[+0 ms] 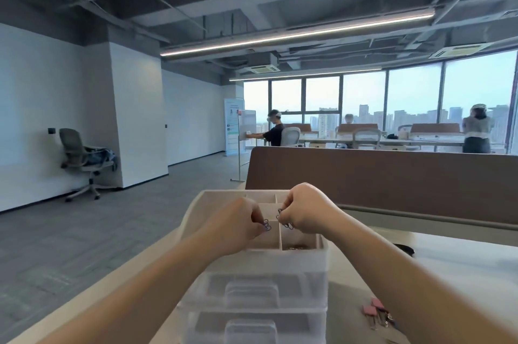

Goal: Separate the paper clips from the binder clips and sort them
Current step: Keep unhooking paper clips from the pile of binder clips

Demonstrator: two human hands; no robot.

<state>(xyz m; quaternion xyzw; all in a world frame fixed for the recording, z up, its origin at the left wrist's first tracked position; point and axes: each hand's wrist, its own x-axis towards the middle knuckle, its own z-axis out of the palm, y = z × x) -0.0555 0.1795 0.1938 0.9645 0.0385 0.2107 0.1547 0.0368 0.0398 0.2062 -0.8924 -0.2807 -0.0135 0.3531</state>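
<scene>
A few dark paper clips (266, 225) are pinched in the curled fingers of the left hand (238, 227). A second cluster of clips (286, 222) is pinched by the right hand (305, 209). Both hands are held just above the divided top tray of a white drawer organizer (294, 262). Something metallic, possibly more clips, is seen in the compartment beneath the right hand. Pink binder clips (374, 310) are laid on the desk (462, 265), beside the right forearm.
</scene>
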